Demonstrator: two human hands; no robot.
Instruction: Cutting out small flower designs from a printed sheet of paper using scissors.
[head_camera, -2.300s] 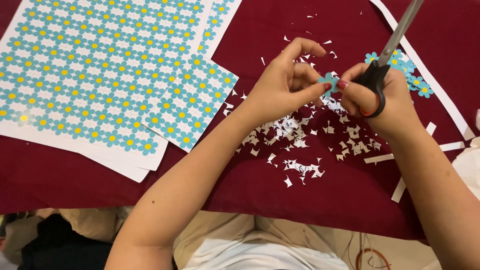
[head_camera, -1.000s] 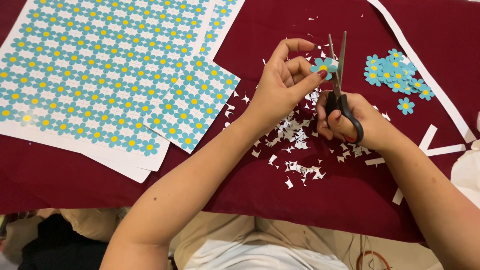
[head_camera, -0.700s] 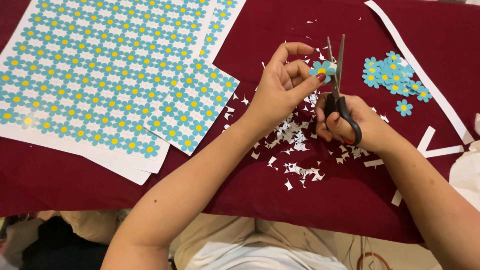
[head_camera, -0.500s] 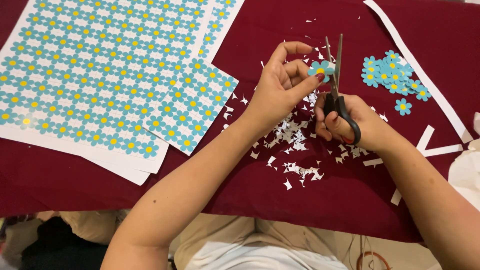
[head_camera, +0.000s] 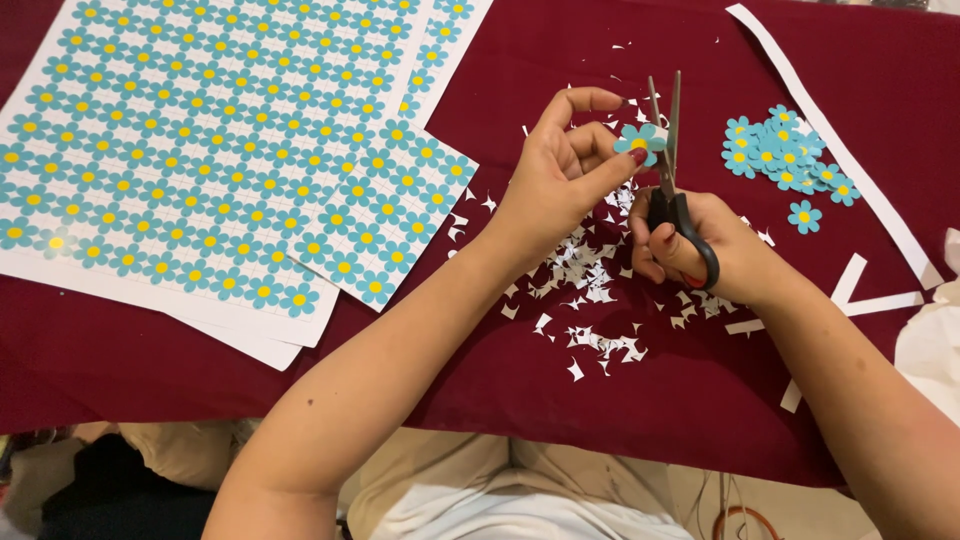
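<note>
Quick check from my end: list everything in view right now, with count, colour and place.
flower: one, blue with yellow centre, pinched in left hand at the scissor blades
scissors: one pair, black handles, in right hand, blades up
cut flowers: a small pile, blue and yellow, right of the scissors
flower sheets: several overlapping, blue flowers on white, left
scraps: many, white, under the hands
paper strips: several, white, right side
cloth: one, dark red, covers the table
white paper: crumpled, right edge
left hand: holds the flower
right hand: holds the scissors
</note>
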